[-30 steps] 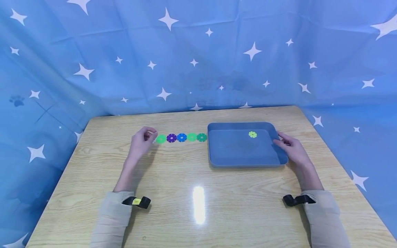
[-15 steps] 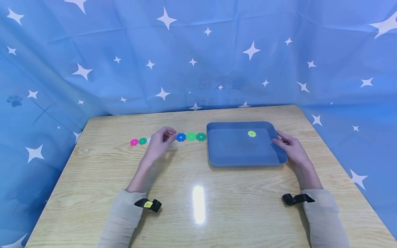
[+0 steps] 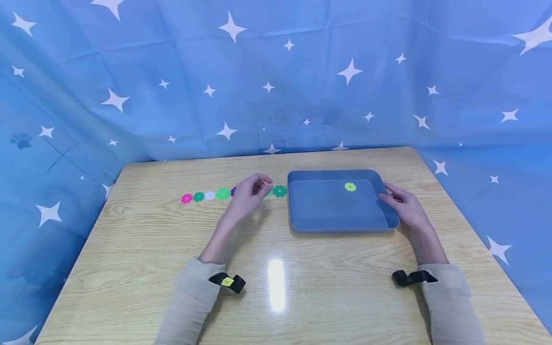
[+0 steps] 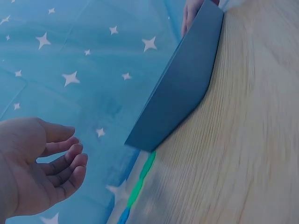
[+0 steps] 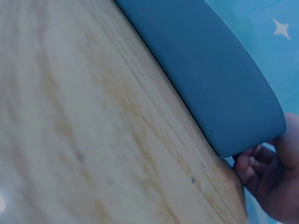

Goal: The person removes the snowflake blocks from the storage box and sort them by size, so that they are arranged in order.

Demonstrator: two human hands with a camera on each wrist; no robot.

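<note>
A row of flat notched plastic discs lies on the wooden table, from a pink disc (image 3: 187, 198) at the left to a dark green disc (image 3: 279, 191) beside the tray's left wall. White, light green and purple discs show between them. Over the row's right part hovers my left hand (image 3: 247, 196), fingers loosely curled with nothing between them, hiding the blue disc. My right hand (image 3: 407, 208) grips the right rim of the blue-grey tray (image 3: 327, 213), thumb over the edge. Inside this tray lies one yellow-green disc (image 3: 350, 187).
The wooden table (image 3: 336, 282) runs back to a blue curtain (image 3: 172, 72) with white stars. A bright light reflection shows on the table's front middle. Each wrist wears a black strap with a small camera.
My left hand has moved right along the row, from the white disc to the light green one near the tray, uncovering the discs at the left. The right hand and tray stay in place.
</note>
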